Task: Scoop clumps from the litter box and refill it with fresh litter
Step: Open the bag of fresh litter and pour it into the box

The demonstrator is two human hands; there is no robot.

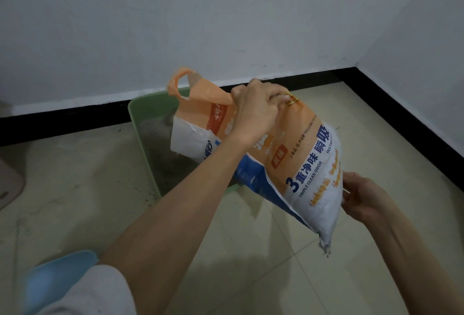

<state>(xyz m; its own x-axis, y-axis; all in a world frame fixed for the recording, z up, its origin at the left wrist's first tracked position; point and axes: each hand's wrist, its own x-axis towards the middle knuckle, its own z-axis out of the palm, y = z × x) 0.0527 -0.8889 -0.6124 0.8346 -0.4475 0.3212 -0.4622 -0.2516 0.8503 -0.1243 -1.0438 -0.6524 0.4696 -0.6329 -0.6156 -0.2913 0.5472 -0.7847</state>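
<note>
An orange, white and blue litter bag (296, 164) hangs tilted over the green litter box (140, 124), its torn open top pointing left and down toward the grey litter (160, 144) inside. My left hand (256, 109) grips the bag's orange upper part near the handle, a ring on one finger. My right hand (361, 199) holds the bag's lower end from the right side, fingers partly hidden behind it. The bag covers most of the box.
The box stands on a beige tiled floor against a white wall with a black skirting board (75, 119); a corner lies at the right. A blue slipper (57, 279) is at the lower left. A beige object (10, 181) shows at the left edge.
</note>
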